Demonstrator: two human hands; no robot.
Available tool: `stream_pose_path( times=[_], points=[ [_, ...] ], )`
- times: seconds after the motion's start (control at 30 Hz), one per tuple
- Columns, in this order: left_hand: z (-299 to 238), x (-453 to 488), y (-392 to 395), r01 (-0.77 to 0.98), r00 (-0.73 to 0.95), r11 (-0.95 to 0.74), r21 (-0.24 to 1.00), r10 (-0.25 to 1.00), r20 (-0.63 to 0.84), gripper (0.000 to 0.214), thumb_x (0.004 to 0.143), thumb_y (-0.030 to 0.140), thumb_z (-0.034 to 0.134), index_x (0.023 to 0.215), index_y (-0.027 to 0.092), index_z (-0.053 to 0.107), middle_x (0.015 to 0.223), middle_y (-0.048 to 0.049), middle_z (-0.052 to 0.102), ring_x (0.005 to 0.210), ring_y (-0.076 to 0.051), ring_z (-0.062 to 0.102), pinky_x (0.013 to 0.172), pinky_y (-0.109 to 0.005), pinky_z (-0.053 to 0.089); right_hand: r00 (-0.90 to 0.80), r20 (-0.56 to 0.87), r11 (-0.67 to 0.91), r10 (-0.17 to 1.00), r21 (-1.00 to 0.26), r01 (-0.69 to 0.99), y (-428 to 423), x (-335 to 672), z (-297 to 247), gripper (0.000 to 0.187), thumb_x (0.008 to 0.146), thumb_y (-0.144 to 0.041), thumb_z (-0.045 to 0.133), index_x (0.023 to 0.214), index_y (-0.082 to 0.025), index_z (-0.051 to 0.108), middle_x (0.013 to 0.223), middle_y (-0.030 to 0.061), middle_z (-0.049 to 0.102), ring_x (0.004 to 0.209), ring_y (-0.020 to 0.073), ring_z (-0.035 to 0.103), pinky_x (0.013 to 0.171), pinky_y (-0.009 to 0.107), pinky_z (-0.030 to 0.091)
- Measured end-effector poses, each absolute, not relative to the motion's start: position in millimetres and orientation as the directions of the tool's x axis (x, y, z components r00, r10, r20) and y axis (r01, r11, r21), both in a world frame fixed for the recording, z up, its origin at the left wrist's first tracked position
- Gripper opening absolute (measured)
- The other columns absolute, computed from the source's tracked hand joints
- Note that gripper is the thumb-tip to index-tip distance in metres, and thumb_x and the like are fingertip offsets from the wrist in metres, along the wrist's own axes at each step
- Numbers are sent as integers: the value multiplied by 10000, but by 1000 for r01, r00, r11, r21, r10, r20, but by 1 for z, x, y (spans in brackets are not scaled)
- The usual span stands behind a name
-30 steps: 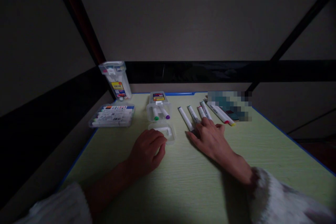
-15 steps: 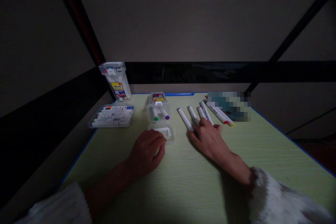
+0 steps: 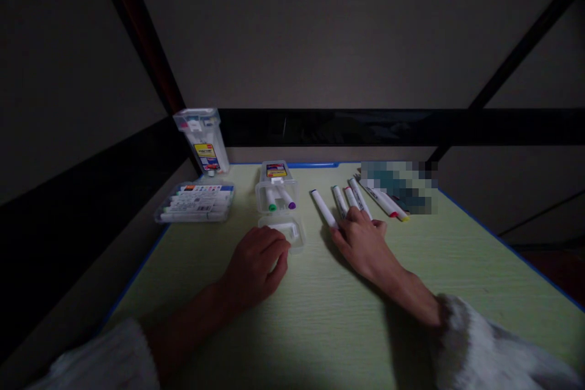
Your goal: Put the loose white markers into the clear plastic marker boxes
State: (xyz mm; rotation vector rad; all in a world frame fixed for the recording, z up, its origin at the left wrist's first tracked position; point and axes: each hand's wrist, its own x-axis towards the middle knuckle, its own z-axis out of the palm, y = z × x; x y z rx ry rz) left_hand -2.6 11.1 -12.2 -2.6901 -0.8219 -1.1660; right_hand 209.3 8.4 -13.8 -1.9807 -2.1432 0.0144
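Note:
My left hand (image 3: 258, 265) rests on the table, its fingers curled in and nothing visible in them. Its knuckles overlap the near left corner of a clear plastic lid (image 3: 299, 236). My right hand (image 3: 365, 241) lies over the near ends of several white markers, fingers bent around them. Among these are a dark-capped marker (image 3: 323, 208) by the thumb, a green-capped marker (image 3: 339, 200) and a red-capped marker (image 3: 351, 197). The fingers hide their lower ends. Behind the lid lies an open clear marker case (image 3: 262, 187) holding a green-ended marker (image 3: 271, 201) and a purple-ended marker (image 3: 287, 198).
A full clear marker box (image 3: 219, 140) stands upright at the back left. Before it lies a flat case of markers (image 3: 158, 213). Right of my hand lie a red-tipped marker (image 3: 381, 202) and a yellow-tipped marker (image 3: 402, 216), beside a pixelated patch. The table (image 3: 311, 317) has blue edging.
The dark-capped and green-capped markers have shifted slightly right, closer to the others, with my right thumb moving the same way. My left hand has stayed in place.

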Motion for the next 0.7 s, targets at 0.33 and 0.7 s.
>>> stream_pose_path(
  times=[0.33,0.7],
  points=[
    [-13,-3,11,513,543,-848,128,437,717,129,781,70,455,759,153,551,724,-34,587,668,-140,517,621,-278,434,-72,261,155,963,-312,937,5,208,-11,343,880,-305,330,681,-159,568,835,78,475,868,236,465,698,363,277],
    [-15,-6,9,541,488,-826,158,461,741,253,792,79,469,1025,168,506,941,-76,584,869,-180,552,757,-317,478,-128,375,289,918,-414,863,0,203,-5,295,890,-278,311,710,-157,511,808,56,447,828,204,444,731,358,299]
  ],
)
